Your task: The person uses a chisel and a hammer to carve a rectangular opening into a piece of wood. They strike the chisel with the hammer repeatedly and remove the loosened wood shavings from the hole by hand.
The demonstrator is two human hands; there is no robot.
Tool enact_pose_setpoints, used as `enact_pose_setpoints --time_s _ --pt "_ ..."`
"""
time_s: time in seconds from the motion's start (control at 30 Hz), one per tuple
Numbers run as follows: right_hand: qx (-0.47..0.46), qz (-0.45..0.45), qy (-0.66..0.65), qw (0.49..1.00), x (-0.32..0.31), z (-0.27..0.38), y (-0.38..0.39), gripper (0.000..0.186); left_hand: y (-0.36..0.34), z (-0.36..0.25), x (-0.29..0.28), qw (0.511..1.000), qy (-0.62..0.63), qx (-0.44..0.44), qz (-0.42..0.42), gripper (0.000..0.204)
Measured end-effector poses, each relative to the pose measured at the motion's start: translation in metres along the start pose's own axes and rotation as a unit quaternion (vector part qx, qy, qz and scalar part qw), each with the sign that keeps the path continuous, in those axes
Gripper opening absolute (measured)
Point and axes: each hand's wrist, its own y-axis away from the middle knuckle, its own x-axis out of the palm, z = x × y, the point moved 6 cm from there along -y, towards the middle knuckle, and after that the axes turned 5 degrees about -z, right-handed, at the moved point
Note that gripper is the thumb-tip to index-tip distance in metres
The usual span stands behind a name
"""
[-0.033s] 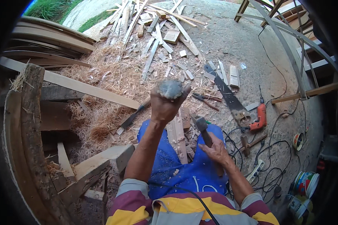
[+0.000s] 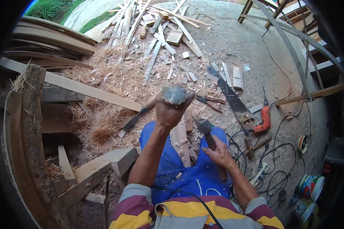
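My left hand [image 2: 169,116] is raised over my lap, its fingers wrapped round a round, grey-topped object [image 2: 174,95]; whether it is a mallet end or a stone I cannot tell. In my right hand [image 2: 219,153] is a hammer [image 2: 205,128], its metal head tilted up and its handle running down along my thigh. Between my knees, below the hands, lie pale wood strips [image 2: 182,143]. A chisel [image 2: 135,119] with a wooden handle lies on the shavings left of my left hand. Just beyond the hammer rest pliers [image 2: 209,102].
A handsaw [image 2: 233,96] and an orange drill [image 2: 263,119] lie to the right, with tangled cables and a power strip [image 2: 259,173] nearby. Wood offcuts [image 2: 174,37] are heaped ahead. A timber frame [image 2: 91,175] stands at the left, and paint buckets [image 2: 311,187] at lower right.
My left hand has sunk very slightly toward me with the round object still in it. My right hand and the hammer have hardly moved.
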Motion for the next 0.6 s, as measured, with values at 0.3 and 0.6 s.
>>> enact_pose_setpoints --time_s 0.3,0.6 --pt "0.037 -0.011 -0.064 0.997 -0.001 -0.014 0.017 0.058 0.028 0.035 -0.009 0.997 0.008 -0.031 -0.069 0.022" --pt "0.058 -0.007 -0.162 0.985 -0.001 -0.016 0.027 0.057 0.025 0.036 -0.027 0.985 0.047 -0.063 -0.152 0.021"
